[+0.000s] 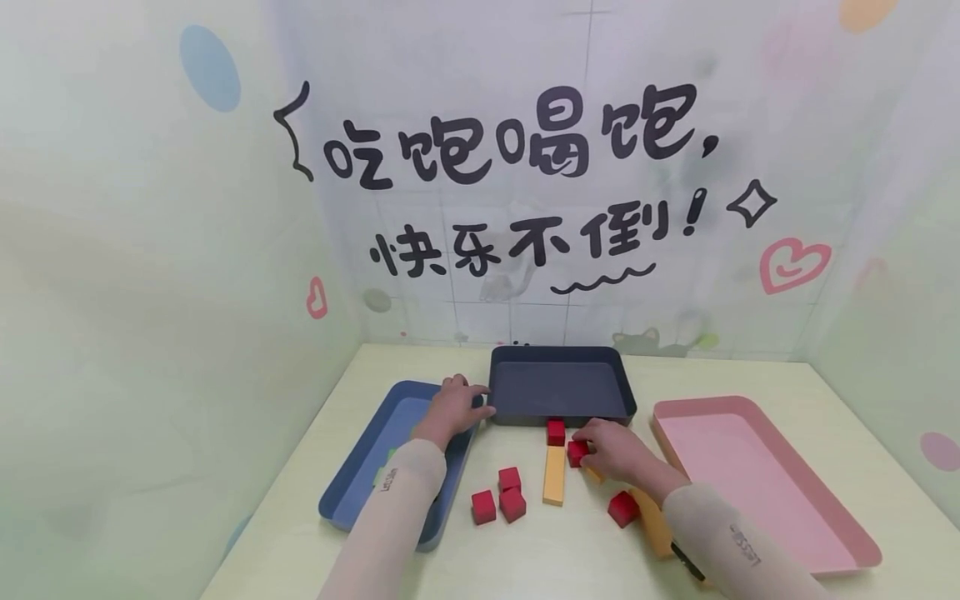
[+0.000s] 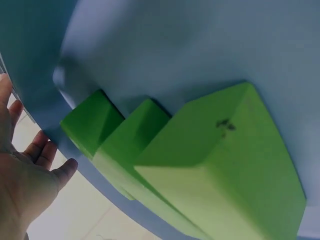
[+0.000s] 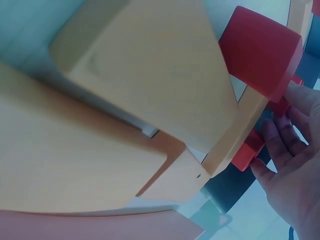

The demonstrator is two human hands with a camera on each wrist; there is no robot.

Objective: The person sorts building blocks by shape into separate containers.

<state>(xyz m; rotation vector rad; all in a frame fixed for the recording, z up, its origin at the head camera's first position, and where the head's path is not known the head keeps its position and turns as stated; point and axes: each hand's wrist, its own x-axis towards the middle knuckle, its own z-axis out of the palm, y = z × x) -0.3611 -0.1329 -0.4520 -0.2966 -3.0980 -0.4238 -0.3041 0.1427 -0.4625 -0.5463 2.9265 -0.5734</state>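
Note:
My left hand (image 1: 452, 410) is over the right rim of the blue tray (image 1: 358, 467), near the dark tray's left corner, with nothing in its grasp. Its fingers look spread and relaxed in the left wrist view. Green blocks (image 2: 215, 165) lie inside the blue tray. In front of the dark tray (image 1: 558, 392), my right hand (image 1: 618, 452) pinches a red cube (image 3: 248, 150) between thumb and fingers. Another red cube (image 1: 556, 432) stands just left of it, touching or close to the dark tray. Part of a yellow block (image 1: 594, 474) shows beneath the right hand.
A long yellow block (image 1: 554, 477) lies mid-table, with several red cubes (image 1: 512, 504) to its left. Beside the right forearm are a red cube (image 1: 623, 509) and larger yellow blocks (image 1: 654, 525). A pink tray (image 1: 765, 475) stands at the right, patterned walls behind.

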